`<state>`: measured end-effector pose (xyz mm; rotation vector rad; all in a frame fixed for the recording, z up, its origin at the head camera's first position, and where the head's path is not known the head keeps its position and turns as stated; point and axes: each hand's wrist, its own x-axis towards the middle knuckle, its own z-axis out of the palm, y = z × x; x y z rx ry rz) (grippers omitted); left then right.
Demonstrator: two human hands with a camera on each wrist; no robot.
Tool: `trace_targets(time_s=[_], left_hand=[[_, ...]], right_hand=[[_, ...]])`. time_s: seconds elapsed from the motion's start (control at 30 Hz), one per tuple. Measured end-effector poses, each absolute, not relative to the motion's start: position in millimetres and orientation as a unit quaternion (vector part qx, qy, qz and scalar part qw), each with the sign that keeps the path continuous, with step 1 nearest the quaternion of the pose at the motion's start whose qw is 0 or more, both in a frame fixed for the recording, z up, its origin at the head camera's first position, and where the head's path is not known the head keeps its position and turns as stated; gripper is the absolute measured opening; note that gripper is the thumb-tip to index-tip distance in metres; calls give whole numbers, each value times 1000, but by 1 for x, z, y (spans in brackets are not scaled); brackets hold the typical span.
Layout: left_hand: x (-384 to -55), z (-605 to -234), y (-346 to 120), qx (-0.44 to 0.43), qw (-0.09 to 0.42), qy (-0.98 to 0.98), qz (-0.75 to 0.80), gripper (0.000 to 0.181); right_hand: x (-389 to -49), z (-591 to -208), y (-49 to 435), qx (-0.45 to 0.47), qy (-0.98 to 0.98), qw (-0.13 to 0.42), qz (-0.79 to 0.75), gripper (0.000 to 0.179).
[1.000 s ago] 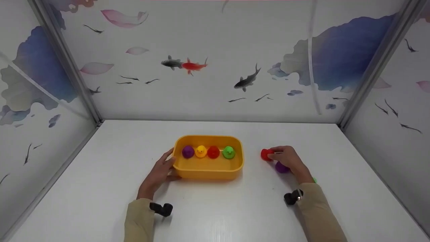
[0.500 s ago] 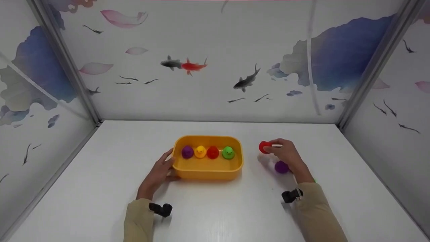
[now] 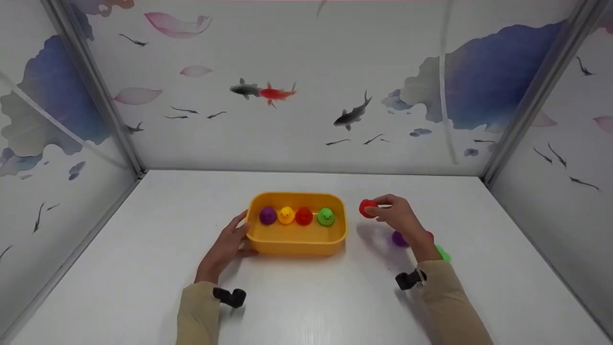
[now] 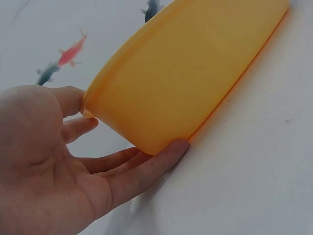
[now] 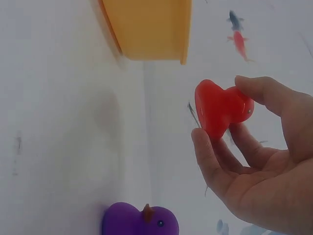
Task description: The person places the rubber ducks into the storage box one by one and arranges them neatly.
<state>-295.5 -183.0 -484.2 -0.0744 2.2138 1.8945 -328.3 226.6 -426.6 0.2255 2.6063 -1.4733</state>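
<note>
My right hand (image 3: 396, 214) pinches a red rubber duck (image 5: 215, 107) between thumb and fingers. It is off the table, just right of the yellow plastic tub (image 3: 297, 248). My left hand (image 3: 229, 243) holds the left end of that tub, thumb at the rim and other fingers low against the wall, as the left wrist view shows. Inside the tub stand, in a row, a purple duck (image 3: 267, 215), a yellow duck (image 3: 286, 215), a red duck (image 3: 304, 216) and a green duck (image 3: 326, 217).
Under my right wrist lie another purple duck (image 3: 399, 239), a green toy (image 3: 443, 254) and a bit of a red one (image 3: 430, 235), partly hidden by the arm. Printed panels wall in the white table (image 3: 306, 297) at the back and both sides.
My right hand has lifted the red duck off the table and carried it left toward the tub. More of the toys under the arm shows now. The left hand has stayed put.
</note>
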Motion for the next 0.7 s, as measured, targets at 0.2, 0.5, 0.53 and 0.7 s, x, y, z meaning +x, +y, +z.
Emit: trace_targets(time_s=[0.2,0.5,0.53,0.7], left_hand=[[-295,-482,-181,-32,112,764,635,56],[-296,-481,-181,-30,110,760,640,56],[-296,-481,-181,-28,110,759,641,56],[-294,-482,-181,-27,108,758,642,58]], right_hand=[[-324,-426,211,50,856,62,-511,51],[-322,-417,183,41,843,70,-532,49],[-323,-416,180,37,840,70,-537,48],[-326,-411,157,14,835,84,-543,45]])
